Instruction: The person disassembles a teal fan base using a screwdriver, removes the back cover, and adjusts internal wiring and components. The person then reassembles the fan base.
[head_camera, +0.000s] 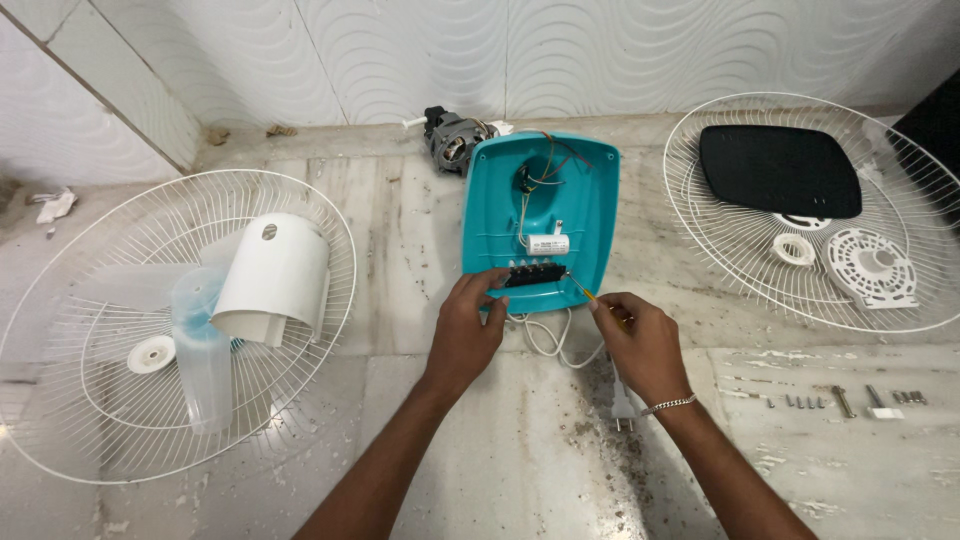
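A teal fan base housing (585, 215) lies open side up on the floor, with wires, a small white capacitor (548, 244) and a black switch block (535, 273) inside. My left hand (467, 330) grips the housing's near edge, with the thumb at the switch block. My right hand (640, 345) holds a thin screwdriver (580, 289) whose tip points at the right end of the switch block. A white power cord (555, 345) loops out below the housing to a plug (622, 405).
A white wire fan guard (60, 290) at left holds a translucent blade and a white motor cover (272, 280). Another guard (905, 300) at right holds a black plate and white plastic parts. A motor (452, 137) sits by the wall. Several screws (800, 402) lie at right.
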